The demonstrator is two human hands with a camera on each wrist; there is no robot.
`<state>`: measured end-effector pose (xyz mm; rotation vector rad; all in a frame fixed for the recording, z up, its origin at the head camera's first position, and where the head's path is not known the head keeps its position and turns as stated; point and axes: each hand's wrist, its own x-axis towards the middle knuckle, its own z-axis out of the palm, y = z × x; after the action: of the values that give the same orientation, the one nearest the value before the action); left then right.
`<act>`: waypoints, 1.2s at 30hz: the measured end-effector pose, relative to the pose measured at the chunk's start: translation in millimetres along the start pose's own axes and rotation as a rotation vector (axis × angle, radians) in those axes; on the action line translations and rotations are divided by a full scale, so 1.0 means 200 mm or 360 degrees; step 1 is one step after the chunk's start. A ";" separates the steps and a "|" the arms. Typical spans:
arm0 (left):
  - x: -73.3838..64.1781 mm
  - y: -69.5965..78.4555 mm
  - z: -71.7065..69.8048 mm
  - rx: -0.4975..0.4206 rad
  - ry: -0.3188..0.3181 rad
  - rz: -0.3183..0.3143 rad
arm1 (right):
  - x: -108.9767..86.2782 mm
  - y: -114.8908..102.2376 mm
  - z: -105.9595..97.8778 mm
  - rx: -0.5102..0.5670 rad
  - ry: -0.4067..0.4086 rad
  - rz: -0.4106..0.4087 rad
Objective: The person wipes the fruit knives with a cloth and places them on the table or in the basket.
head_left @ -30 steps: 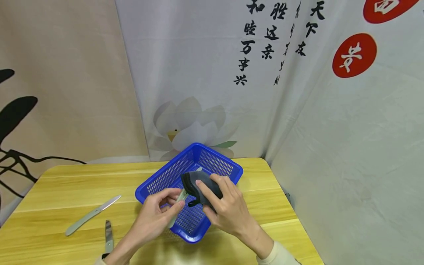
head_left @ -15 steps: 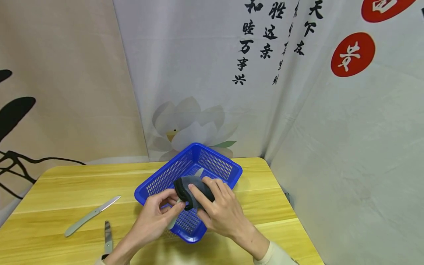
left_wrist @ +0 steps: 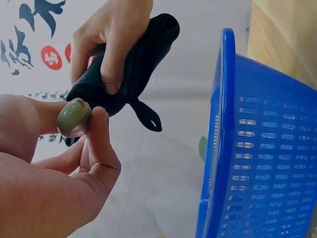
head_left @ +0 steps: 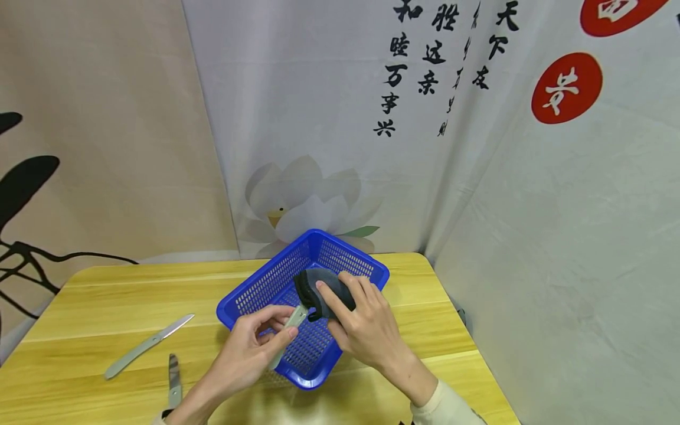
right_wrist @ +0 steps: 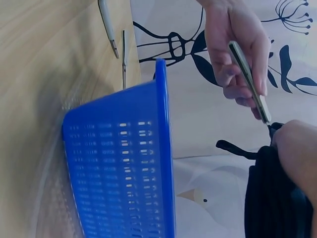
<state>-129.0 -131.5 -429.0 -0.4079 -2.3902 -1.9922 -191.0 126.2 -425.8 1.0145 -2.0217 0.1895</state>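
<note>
My left hand (head_left: 255, 345) pinches the pale green handle of a knife (head_left: 295, 319) between thumb and fingers, over the blue basket. My right hand (head_left: 366, 321) grips a dark grey cloth (head_left: 330, 287) with black edging and a small loop. The cloth is bunched around the knife's blade, which is hidden from the head view. In the left wrist view the rounded handle end (left_wrist: 74, 118) faces the camera, and the black cloth (left_wrist: 148, 57) hangs behind it. From the right wrist, the knife handle (right_wrist: 247, 79) points into the cloth (right_wrist: 267, 198).
The blue perforated basket (head_left: 225, 308) stands on the wooden table (head_left: 425, 366) beneath both hands. To the left lie a green-handled knife (head_left: 143, 349) and a second knife (head_left: 175, 381), partly behind my left forearm. A printed curtain (head_left: 319, 106) hangs behind the table.
The cloth slid down toward the left hand, then back up along the knife, baring more of the handle. A pale tip beyond the cloth is now covered. The left hand barely moved.
</note>
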 end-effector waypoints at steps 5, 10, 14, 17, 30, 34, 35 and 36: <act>0.00 0.00 0.00 0.0004 -0.0017 0.0037 | -0.01 0.04 0.01 0.0005 0.0015 0.0033; -0.01 -0.01 0.00 0.0001 -0.0027 0.0051 | -0.01 0.08 0.01 -0.0005 0.0016 0.0075; -0.01 -0.01 0.00 0.0016 -0.0015 0.0044 | -0.01 0.12 0.00 -0.0025 0.0015 0.0156; -0.01 -0.02 0.01 0.0015 0.0013 -0.0008 | -0.02 0.15 -0.01 -0.0033 0.0043 0.0237; 0.00 -0.01 0.00 -0.0063 0.0061 -0.0098 | -0.03 -0.01 -0.03 0.0113 0.0145 -0.0016; 0.01 -0.01 0.00 -0.0058 0.0047 -0.0104 | -0.02 -0.08 -0.03 0.0103 0.0110 -0.0104; 0.01 -0.01 0.00 -0.0051 0.0041 -0.0099 | -0.02 -0.09 -0.03 0.0096 0.0102 -0.0113; 0.01 -0.01 0.01 -0.0046 0.0032 -0.0088 | -0.02 -0.10 -0.03 0.0092 0.0096 -0.0118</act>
<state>-130.5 -130.3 -430.1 -0.3236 -2.3893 -2.0454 -171.8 118.2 -429.8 1.1051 -1.9307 0.2372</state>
